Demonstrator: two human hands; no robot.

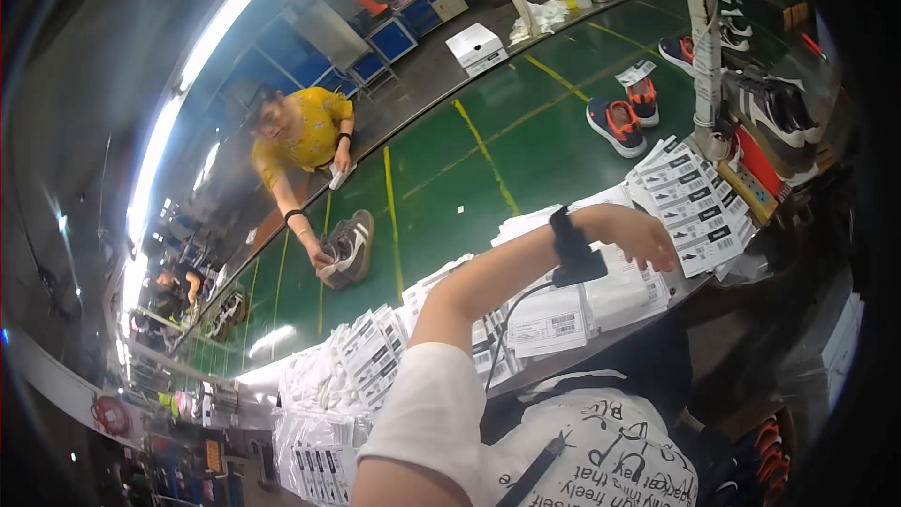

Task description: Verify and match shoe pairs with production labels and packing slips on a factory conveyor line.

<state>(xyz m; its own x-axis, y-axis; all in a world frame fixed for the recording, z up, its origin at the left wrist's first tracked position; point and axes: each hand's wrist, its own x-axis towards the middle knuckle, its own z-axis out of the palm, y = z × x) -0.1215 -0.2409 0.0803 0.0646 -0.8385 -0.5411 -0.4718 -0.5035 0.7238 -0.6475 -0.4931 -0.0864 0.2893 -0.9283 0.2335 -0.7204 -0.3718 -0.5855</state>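
My left hand (631, 233) reaches across my front with its fingers loosely bent and apart, and nothing shows in it. It hangs over stacks of white printed label sheets (615, 296) at the near edge of the green conveyor table (436, 192). Close to its fingertips lies a fanned pile of label sheets with small shoe pictures (694, 211). A black strap with a small device (574, 249) sits round my left wrist, and a cable runs down from it. My right hand is out of view. Beyond my hand stands a pair of navy and orange sneakers (615, 127), one with a paper tag.
Across the table a person in yellow (305, 131) touches grey-white shoes (347, 249). A white shoebox (476, 49) stands past the far edge. A pale post (704, 56) rises at the right, beside more shoes (770, 113). Plastic-wrapped labels (319, 455) lie at the lower left.
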